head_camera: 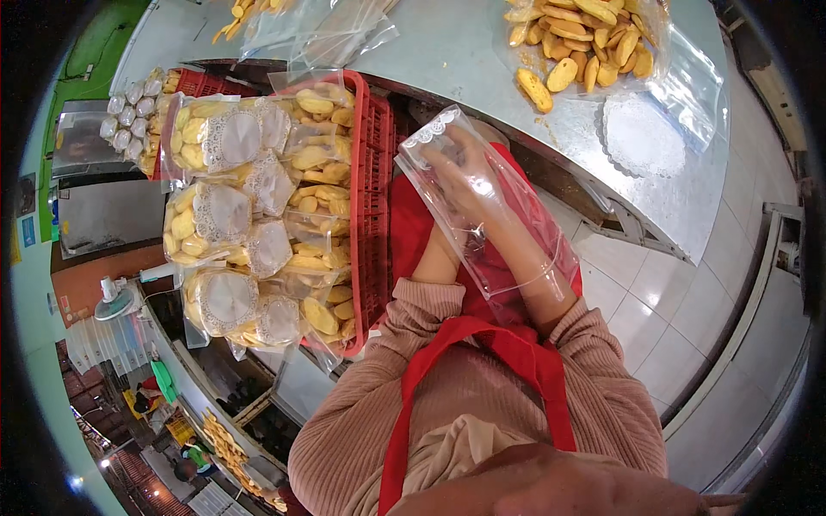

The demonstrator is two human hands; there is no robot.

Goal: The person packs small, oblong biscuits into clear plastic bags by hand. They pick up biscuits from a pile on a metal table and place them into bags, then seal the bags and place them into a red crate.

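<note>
A long clear plastic bag (510,255) is held over my lap. My right hand (476,169) reaches inside it, with the forearm also within the plastic. At the bag's far end, my right fingers are on a white lace-edged paper doily (433,131), only part of which shows. My left hand (453,209) is behind the bag and right hand, so its fingers are mostly hidden. Left of my hands stands a red plastic crate (372,213). Filled bags (222,213) of yellow, toasted-looking slices rise above its rim, several with doilies facing up.
A metal-topped table (445,71) lies ahead. On it are a heap of yellow slices (594,39), a stack of doilies (645,137) and clear plastic bags (316,29). Another red crate (213,84) stands farther left. White floor tiles (652,284) show at right. Another person (193,456) is at lower left.
</note>
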